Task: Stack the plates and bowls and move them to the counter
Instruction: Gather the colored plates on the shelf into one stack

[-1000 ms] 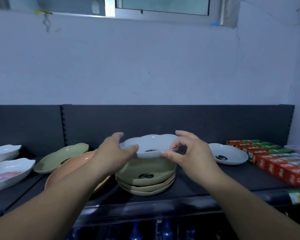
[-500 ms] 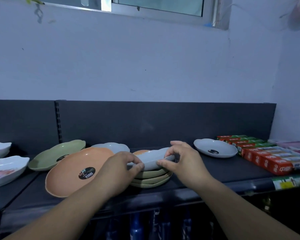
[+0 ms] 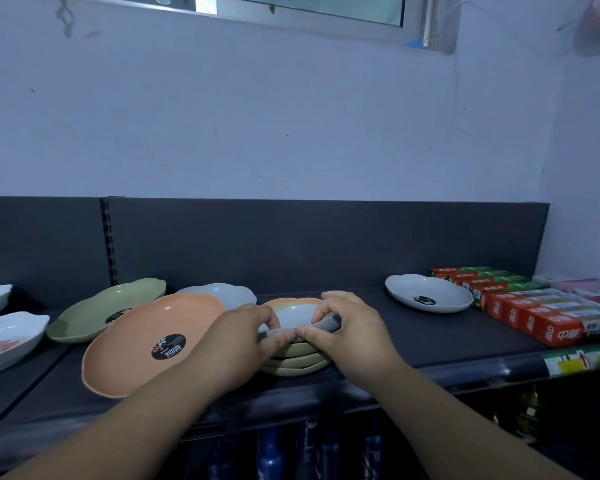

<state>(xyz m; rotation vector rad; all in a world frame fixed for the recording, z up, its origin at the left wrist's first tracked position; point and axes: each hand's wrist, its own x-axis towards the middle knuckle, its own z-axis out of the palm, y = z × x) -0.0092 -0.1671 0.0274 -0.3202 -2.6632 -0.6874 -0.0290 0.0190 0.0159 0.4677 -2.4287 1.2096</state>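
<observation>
Grey and smooth, the little bowl (image 3: 297, 315) sits on top of the green stack (image 3: 297, 358) on the dark shelf (image 3: 413, 337). The left hand (image 3: 236, 337) and right hand (image 3: 347, 323) pinch its wavy rim. It could slide off crooked, since the bowls look slippery. A big orange plate (image 3: 146, 341) leans just beside, and could get bumped.

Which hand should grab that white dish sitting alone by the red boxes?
Probably the right hand: the lone white dish lies on its side, beside the red boxes. The left hand would cross over.
</observation>
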